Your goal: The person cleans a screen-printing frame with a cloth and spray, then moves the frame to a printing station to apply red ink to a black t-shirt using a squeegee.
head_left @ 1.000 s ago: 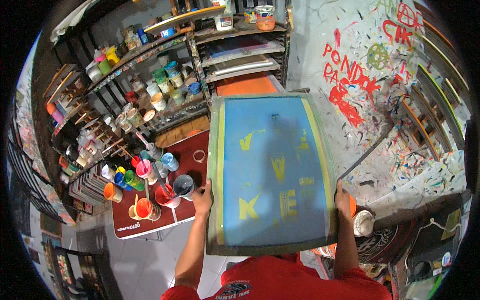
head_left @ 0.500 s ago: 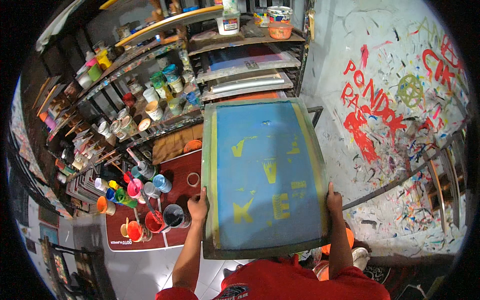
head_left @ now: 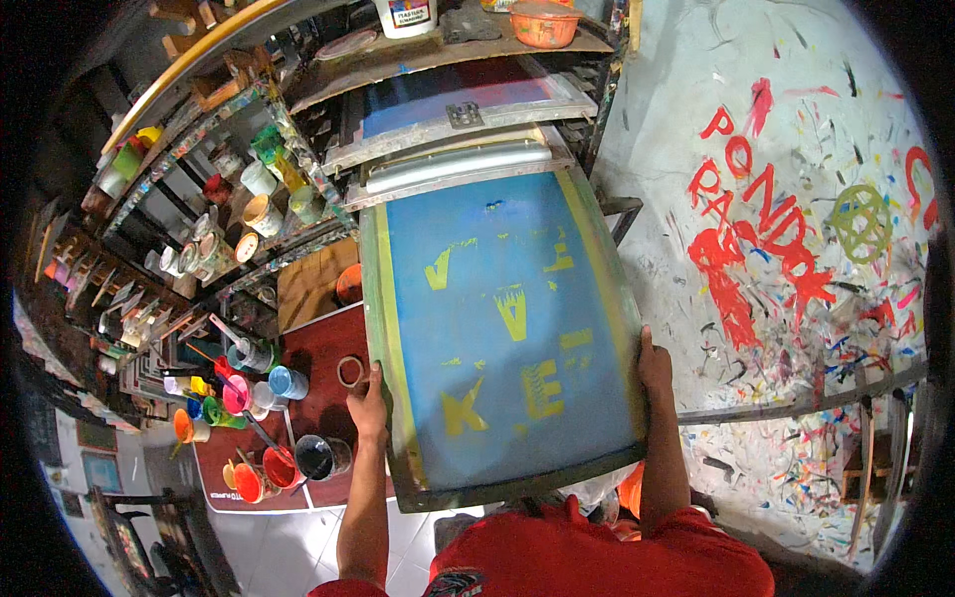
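A large screen-printing frame (head_left: 423, 328) with blue mesh and yellowish stencil letters lies before me, held on both sides. My left hand (head_left: 368, 406) is closed on its left edge, thumb up along the side. At the opposite edge my right hand (head_left: 655, 370) grips in the same way, its fingers mostly hidden under the frame. The far end of the frame meets the rack, just below a shelf frame with a whitish roll (head_left: 458, 171) on it. Whether that end rests on a support cannot be seen.
Above the roll, another screen (head_left: 428, 124) lies in the rack. An orange bowl (head_left: 544, 25) and a white tub (head_left: 406, 15) stand on top. Left are paint shelves and a red table (head_left: 323, 428) with paint pots and a tape ring (head_left: 350, 371). A paint-smeared wall (head_left: 686, 269) stands right.
Both hands have carried the screen-printing frame forward, so its far end has come up to the rack and covers the orange strip below the roll. My view has also shifted and tilted.
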The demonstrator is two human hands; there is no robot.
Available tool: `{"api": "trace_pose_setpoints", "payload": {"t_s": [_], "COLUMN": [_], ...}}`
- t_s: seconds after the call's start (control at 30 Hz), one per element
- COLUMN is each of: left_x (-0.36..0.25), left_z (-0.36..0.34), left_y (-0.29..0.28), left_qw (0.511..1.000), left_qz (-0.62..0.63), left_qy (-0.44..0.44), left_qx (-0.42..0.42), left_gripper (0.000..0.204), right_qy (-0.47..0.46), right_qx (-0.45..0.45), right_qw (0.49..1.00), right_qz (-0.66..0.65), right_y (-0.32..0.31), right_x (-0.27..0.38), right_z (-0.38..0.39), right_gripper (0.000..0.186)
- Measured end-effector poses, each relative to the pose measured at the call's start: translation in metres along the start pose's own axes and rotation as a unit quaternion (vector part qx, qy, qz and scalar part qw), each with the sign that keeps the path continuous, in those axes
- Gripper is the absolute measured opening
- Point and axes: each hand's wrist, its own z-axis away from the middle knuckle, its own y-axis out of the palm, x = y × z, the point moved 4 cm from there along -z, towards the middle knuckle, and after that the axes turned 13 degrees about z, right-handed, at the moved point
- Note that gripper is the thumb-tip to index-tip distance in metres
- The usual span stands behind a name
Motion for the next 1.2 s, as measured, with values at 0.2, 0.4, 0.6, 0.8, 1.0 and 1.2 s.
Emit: {"api": "trace_pose_setpoints", "payload": {"t_s": [0.2,0.4,0.6,0.8,1.0,1.2], "left_x": [-0.010,0.009,0.005,0.002,-0.037,-0.033], "left_z": [-0.009,-0.060,-0.058,-0.061,-0.003,0.082], "left_y": [0.018,0.024,0.026,0.025,0.015,-0.025], "left_qw": [0.999,0.998,0.997,0.989,0.967,0.927], "left_qz": [-0.022,-0.046,-0.045,-0.033,-0.063,-0.227], "left_qy": [0.035,0.031,0.054,0.142,0.247,0.298], "left_qx": [-0.016,-0.005,-0.015,-0.006,-0.012,0.032], "left_gripper": [0.046,0.049,0.051,0.048,0.039,0.047], "right_qy": [-0.039,-0.069,-0.228,-0.303,-0.335,-0.457], "right_qx": [0.047,-0.112,-0.019,-0.040,-0.151,-0.149], "right_qw": [0.998,0.985,0.945,0.895,0.928,0.872], "right_qz": [-0.001,0.112,-0.234,-0.324,0.061,0.097], "right_y": [-0.007,-0.010,-0.095,-0.075,-0.039,-0.001], "right_x": [0.015,0.025,0.112,0.161,0.114,0.099], "right_z": [-0.049,-0.074,0.040,0.081,0.098,0.123], "right_gripper": [0.100,0.058,0.047,0.045,0.041,0.041]}}
